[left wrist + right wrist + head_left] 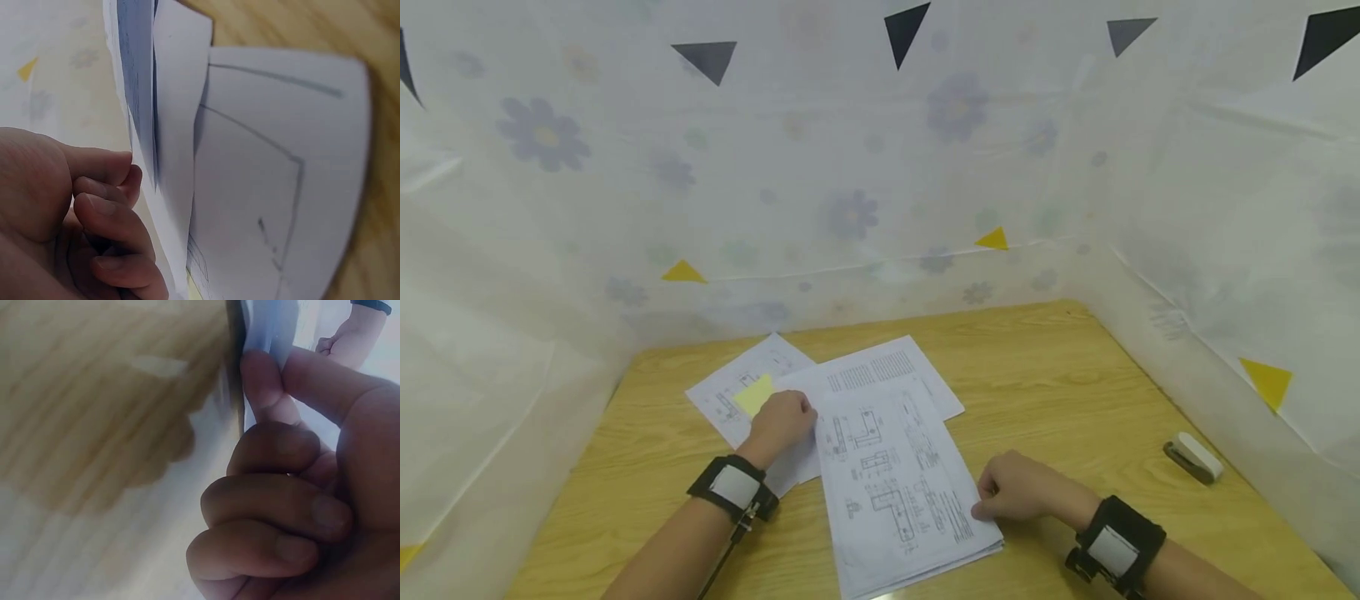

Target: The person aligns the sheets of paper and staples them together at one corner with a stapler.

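A stack of printed drawing sheets (898,483) lies on the wooden table (1060,383). My right hand (1007,493) pinches its right edge between thumb and forefinger, and the right wrist view shows the fingertips (265,381) closed on the paper edge (269,325). My left hand (784,421) is curled at the stack's left edge. In the left wrist view its thumb and forefinger (125,172) meet against the raised sheets (169,125). More sheets (880,367) lie fanned behind the stack. One of them (730,392) carries a yellow sticky note (754,393).
A small white and grey stapler (1193,457) lies on the table at the right, near the curtain. White flowered plastic sheeting (850,167) walls the table at the back and on both sides. Bare wood shows right of the papers.
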